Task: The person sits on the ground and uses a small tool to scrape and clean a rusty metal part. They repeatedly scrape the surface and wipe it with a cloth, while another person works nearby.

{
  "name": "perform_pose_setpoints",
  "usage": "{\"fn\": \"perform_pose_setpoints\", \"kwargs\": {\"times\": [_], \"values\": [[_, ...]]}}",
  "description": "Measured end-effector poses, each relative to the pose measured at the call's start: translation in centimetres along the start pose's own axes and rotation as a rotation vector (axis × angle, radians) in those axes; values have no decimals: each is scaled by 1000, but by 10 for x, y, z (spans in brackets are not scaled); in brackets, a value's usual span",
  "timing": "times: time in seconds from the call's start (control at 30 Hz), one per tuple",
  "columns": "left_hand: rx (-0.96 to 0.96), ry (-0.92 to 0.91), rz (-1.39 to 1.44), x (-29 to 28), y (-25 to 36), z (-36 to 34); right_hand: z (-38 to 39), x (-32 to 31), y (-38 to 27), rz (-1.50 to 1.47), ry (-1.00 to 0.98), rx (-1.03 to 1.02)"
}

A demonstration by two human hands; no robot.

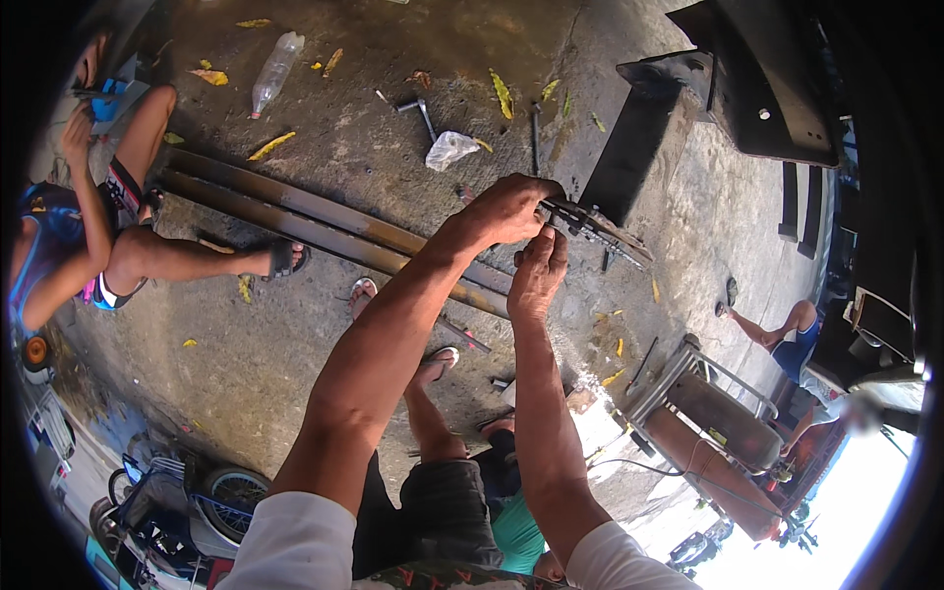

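Both my arms reach forward over the concrete floor. My left hand (pixel 513 206) is closed around the near end of a dark, narrow metal piece (pixel 598 232) with a notched-looking side. Just below it, my right hand (pixel 540 271) has its fingers curled and pressed together against the same end. The piece points away to the right, and its exact kind is too small to tell. Close beyond my hands stands a dark steel beam (pixel 629 157). Two long rusty steel bars (pixel 324 232) lie on the floor to the left, passing behind my left forearm.
A seated person (pixel 74 236) is at the left. Farther off, a plastic bottle (pixel 277 74), a clear plastic bag (pixel 451 150) and a bent metal tool (pixel 425 118) lie on the floor. Gas cylinders (pixel 703 452) rest in a frame at the right. A motorcycle (pixel 182 506) stands lower left.
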State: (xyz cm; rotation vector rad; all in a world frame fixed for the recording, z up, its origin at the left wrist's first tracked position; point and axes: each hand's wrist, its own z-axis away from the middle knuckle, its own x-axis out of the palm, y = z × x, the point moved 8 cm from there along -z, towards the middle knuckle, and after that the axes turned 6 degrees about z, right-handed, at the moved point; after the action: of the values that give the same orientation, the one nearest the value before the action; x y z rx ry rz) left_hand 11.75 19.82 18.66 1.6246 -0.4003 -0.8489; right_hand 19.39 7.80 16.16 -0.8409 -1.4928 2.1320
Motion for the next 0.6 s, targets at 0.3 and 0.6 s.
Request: {"fn": "perform_pose_setpoints", "kwargs": {"times": [0.3, 0.6], "values": [[-45, 17, 51, -5, -3, 3, 1, 13, 12, -463, -262, 367], [-8, -43, 75, -7, -3, 1, -1, 1, 3, -39, -2, 107]]}}
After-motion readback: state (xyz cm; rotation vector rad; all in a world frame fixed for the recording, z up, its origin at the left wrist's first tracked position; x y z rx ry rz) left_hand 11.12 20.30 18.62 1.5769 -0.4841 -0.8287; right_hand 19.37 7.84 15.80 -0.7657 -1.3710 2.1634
